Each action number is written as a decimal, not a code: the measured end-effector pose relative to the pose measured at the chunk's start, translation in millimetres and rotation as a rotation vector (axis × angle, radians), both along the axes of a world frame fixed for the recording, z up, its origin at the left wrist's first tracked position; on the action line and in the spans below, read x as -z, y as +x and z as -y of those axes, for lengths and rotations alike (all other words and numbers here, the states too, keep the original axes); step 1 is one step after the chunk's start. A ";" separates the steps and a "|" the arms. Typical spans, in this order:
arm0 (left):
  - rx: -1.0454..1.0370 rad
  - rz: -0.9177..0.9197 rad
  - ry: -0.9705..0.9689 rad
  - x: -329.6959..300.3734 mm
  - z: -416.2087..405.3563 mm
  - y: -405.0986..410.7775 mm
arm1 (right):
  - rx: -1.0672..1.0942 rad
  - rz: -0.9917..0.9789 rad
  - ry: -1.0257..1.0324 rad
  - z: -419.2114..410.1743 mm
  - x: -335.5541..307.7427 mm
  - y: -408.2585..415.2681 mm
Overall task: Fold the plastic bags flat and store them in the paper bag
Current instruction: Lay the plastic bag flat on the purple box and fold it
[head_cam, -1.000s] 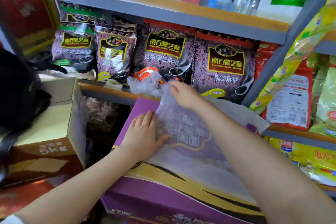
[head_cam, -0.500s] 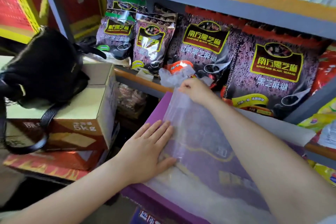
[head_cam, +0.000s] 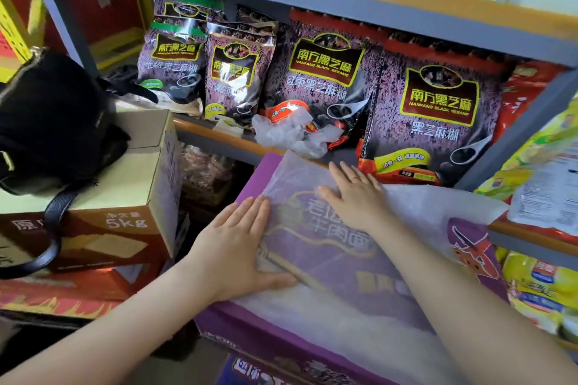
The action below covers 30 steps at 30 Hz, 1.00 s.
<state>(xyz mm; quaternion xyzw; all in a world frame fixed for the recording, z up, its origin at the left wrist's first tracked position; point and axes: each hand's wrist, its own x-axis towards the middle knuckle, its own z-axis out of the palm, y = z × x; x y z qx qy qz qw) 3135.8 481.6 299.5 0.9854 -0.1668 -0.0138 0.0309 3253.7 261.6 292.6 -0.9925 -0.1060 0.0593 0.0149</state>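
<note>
A clear plastic bag [head_cam: 312, 253] lies spread flat on top of a purple carton [head_cam: 259, 344]. My left hand [head_cam: 240, 247] presses flat on the bag's left edge, fingers together and pointing away from me. Farther back, my right hand [head_cam: 353, 197] lies flat on the bag with fingers spread. Several crumpled clear plastic bags [head_cam: 291, 134] sit in a heap on the shelf edge just behind the carton. No paper bag is in view.
Black sesame packets [head_cam: 319, 72] fill the metal shelf [head_cam: 219, 137] behind. A brown 5kg cardboard box [head_cam: 125, 197] with a black handbag [head_cam: 53, 122] on it stands to the left. Yellow and red food packs [head_cam: 544, 184] hang at the right.
My right hand let go of the bag's far corner and came down flat on the bag. My left hand stayed pressed on the left edge. The camera moved closer and tilted down.
</note>
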 end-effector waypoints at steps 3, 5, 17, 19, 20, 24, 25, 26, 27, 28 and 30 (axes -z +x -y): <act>-0.020 -0.036 0.128 -10.7 9.9 1.7 | 0.119 0.005 -0.032 34.1 1.2 -11.4; -0.091 0.046 0.125 -18.6 25.4 9.1 | 0.201 0.011 -0.071 56.1 -0.7 -19.7; 0.152 -0.034 -0.094 1.2 123.2 109.9 | 0.297 0.201 0.132 128.9 -25.4 -37.4; 0.156 -0.038 -0.082 3.6 125.3 109.6 | 0.256 0.208 0.126 137.2 -23.9 -37.6; 0.130 -0.043 -0.087 5.1 123.7 109.3 | 0.260 0.200 0.073 140.2 -24.0 -38.3; 0.074 -0.013 -0.031 10.5 113.1 108.4 | 0.280 0.244 -0.013 121.0 -30.2 -44.7; 0.073 -0.011 -0.029 10.6 113.1 108.0 | 0.192 0.274 0.057 103.9 -33.0 -48.0; 0.073 -0.011 -0.038 10.4 113.4 107.0 | 0.083 0.259 0.115 84.4 -34.0 -51.5; 0.078 -0.007 -0.061 10.7 113.2 106.7 | 0.001 0.195 0.150 65.3 -32.1 -55.5; 0.086 0.004 -0.098 11.2 111.7 107.1 | -0.036 0.110 0.156 50.4 -26.3 -58.6; 0.081 0.029 -0.180 12.3 103.6 107.7 | -0.007 -0.019 0.110 43.3 -10.0 -61.6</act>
